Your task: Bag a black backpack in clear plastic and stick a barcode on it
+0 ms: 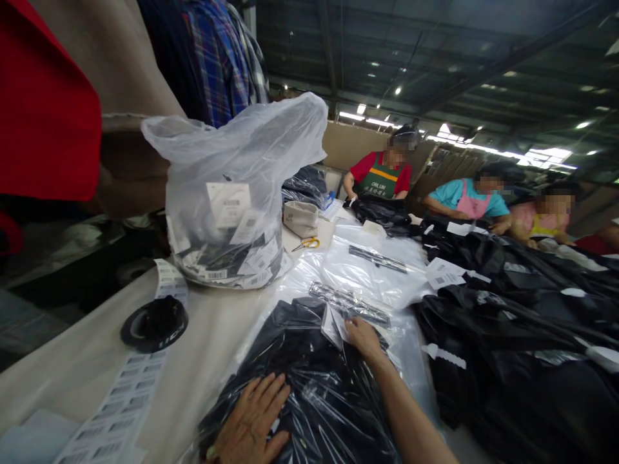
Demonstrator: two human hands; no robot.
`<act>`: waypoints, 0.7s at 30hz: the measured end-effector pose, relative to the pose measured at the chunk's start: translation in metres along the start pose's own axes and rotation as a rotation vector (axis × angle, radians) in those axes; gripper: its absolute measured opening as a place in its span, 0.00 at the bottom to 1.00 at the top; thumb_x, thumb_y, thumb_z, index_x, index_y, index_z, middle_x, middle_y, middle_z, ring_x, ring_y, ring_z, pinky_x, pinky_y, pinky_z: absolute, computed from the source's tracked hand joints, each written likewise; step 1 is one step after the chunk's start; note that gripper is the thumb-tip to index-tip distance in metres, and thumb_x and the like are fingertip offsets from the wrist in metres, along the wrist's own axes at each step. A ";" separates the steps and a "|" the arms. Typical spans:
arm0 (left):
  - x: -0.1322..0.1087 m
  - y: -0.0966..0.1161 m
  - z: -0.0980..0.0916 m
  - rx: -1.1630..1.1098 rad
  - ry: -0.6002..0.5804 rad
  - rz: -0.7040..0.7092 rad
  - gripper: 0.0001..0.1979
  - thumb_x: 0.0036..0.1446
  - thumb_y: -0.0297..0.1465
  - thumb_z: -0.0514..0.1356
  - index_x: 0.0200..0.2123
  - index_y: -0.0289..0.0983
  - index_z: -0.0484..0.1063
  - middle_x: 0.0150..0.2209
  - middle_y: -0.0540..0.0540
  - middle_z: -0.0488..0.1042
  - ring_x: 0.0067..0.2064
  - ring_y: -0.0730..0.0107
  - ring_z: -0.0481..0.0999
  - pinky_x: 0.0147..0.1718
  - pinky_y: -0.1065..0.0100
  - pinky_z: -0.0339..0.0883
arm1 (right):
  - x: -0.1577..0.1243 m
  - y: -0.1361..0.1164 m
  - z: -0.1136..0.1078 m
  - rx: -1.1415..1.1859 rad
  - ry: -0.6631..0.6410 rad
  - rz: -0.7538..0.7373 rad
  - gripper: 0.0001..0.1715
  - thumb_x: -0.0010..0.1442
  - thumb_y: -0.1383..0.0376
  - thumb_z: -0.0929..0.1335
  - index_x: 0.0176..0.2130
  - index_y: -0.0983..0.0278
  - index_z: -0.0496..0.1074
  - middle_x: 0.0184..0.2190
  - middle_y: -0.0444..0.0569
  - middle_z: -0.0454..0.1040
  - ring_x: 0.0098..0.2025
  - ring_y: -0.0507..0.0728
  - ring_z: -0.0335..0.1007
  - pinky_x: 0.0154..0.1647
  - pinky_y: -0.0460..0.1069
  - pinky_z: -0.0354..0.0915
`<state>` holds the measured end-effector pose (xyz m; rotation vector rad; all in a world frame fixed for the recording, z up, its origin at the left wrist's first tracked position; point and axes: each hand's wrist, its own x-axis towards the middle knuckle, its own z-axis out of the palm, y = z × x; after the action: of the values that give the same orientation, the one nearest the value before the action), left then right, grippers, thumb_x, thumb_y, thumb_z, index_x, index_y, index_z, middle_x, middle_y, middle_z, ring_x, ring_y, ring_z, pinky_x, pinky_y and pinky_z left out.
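A black garment in a clear plastic bag (314, 386) lies on the table in front of me. My left hand (256, 415) rests flat on its lower left part, fingers spread. Near the top of the garment, my right hand (360, 335) has its fingers closed at the edge of a white paper tag (333, 325). The fingertips partly hide that edge. Beyond it are flat clear plastic bags (333, 267) with dark printed strips, stacked on the table.
At the left stand a filled plastic bag of tags (227, 225), a black roll (155, 322) and a strip of barcode labels (116, 399). Yellow-handled scissors (309, 243) lie farther back. Black garments (522, 348) are heaped at the right. Several co-workers (382, 174) are across the table.
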<state>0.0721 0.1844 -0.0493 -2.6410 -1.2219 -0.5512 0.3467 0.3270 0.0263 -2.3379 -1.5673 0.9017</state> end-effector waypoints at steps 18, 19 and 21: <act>-0.001 0.001 -0.003 -0.050 -0.037 -0.030 0.31 0.58 0.42 0.54 0.62 0.42 0.50 0.59 0.46 0.62 0.56 0.59 0.64 0.53 0.60 0.61 | -0.033 -0.006 0.042 0.060 0.179 -0.205 0.17 0.55 0.63 0.62 0.42 0.64 0.73 0.36 0.51 0.74 0.39 0.56 0.70 0.42 0.49 0.63; -0.001 0.002 -0.003 -0.058 -0.049 -0.031 0.31 0.59 0.42 0.54 0.62 0.42 0.50 0.59 0.46 0.62 0.56 0.60 0.64 0.53 0.60 0.61 | -0.037 -0.009 0.044 0.047 0.214 -0.225 0.19 0.56 0.62 0.62 0.45 0.65 0.72 0.42 0.54 0.73 0.44 0.58 0.69 0.47 0.51 0.62; -0.001 0.002 -0.005 -0.054 -0.050 -0.032 0.29 0.59 0.42 0.54 0.62 0.42 0.52 0.59 0.47 0.62 0.56 0.60 0.64 0.53 0.60 0.61 | -0.045 -0.015 0.051 0.021 0.275 -0.270 0.24 0.59 0.59 0.59 0.52 0.65 0.68 0.54 0.57 0.65 0.56 0.62 0.60 0.56 0.55 0.55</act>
<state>0.0720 0.1812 -0.0452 -2.6994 -1.2831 -0.5339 0.2948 0.2848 0.0097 -2.0632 -1.6886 0.5097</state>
